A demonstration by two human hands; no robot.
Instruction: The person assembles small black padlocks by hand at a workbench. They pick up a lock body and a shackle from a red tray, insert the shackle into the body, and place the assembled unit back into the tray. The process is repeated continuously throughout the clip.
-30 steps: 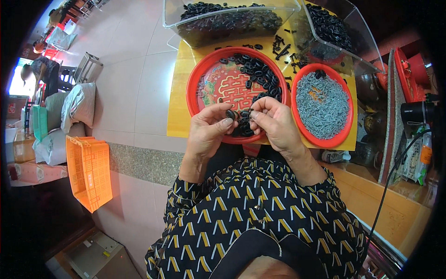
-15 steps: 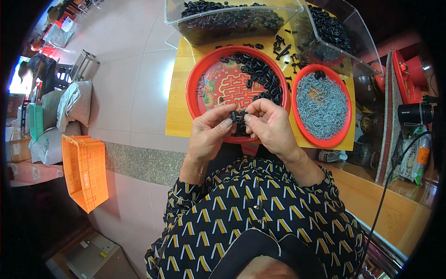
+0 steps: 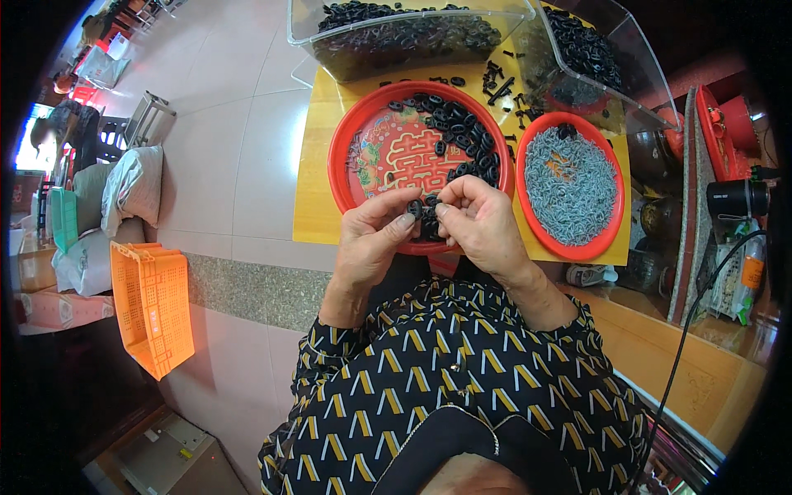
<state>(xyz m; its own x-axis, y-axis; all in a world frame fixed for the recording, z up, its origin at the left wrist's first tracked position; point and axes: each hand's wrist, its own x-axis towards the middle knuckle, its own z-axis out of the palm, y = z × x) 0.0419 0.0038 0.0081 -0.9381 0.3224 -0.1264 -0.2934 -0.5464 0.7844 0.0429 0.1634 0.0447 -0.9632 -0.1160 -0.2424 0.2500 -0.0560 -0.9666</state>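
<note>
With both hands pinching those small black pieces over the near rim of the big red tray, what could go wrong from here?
1. The left hand and right hand work the small black pieces at the near rim of the big red tray; a dropped piece may land in the lap, not the tray.
2. Loose black pieces already lie on the yellow board and could get knocked to the floor.
3. The smaller red tray of grey parts sits close by the right hand; an elbow might nudge it.

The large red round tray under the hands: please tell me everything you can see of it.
The large red round tray looks like glossy plastic, with a raised rim and a printed pattern on its floor. It lies flat on a yellow board. Small black rings are heaped along its right side. The left hand and right hand cover its near rim, pinching small black pieces above it.
</note>
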